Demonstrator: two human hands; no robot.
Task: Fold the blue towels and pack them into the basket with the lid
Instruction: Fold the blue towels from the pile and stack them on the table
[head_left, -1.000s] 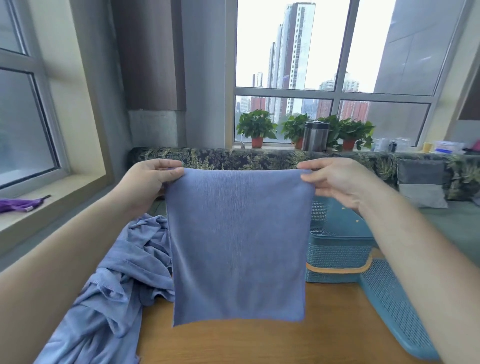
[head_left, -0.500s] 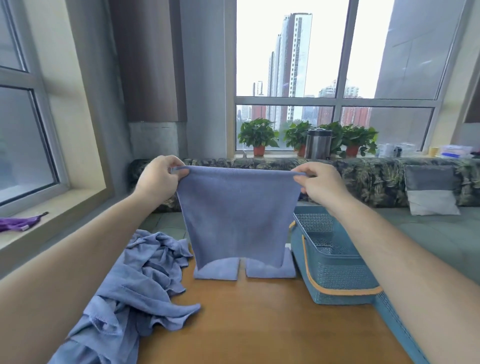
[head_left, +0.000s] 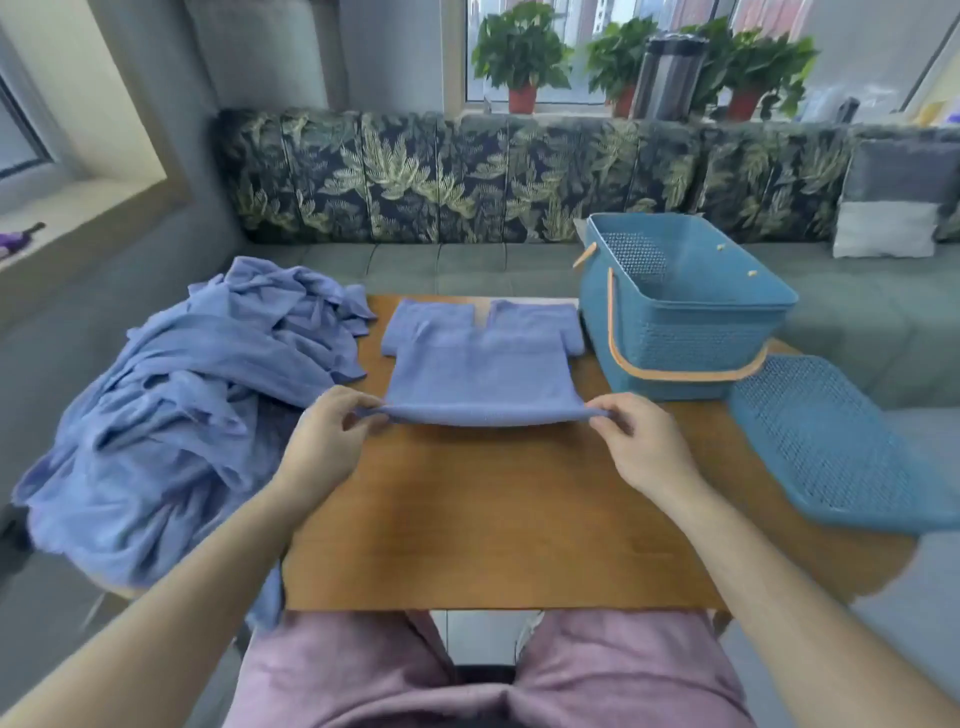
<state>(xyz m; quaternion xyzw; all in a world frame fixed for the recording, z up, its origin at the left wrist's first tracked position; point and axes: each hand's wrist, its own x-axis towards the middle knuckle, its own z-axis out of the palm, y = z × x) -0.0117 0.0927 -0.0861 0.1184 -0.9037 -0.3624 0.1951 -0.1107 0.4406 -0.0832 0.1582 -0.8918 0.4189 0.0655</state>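
A blue towel (head_left: 480, 382) stretches flat just above the wooden table (head_left: 493, 519). My left hand (head_left: 330, 441) pinches its near left corner and my right hand (head_left: 641, 441) pinches its near right corner. Its far edge lies over two folded blue towels (head_left: 431, 317) at the table's back. A heap of unfolded blue towels (head_left: 182, 405) covers the table's left side. The teal basket (head_left: 675, 332) with an orange handle stands open at the back right, nothing visible inside. Its teal lid (head_left: 841, 452) lies flat to the right of my right hand.
A leaf-patterned sofa back (head_left: 467, 176) runs behind the table, with a grey cushion (head_left: 898, 208) at the right. Potted plants (head_left: 519, 57) and a metal canister (head_left: 670, 73) stand on the windowsill. My legs in pink trousers (head_left: 478, 675) are under the near table edge.
The towel hung upright in front of me, held at its top corners. Both hands have come down and toward me, and the towel now lies nearly flat over the table.
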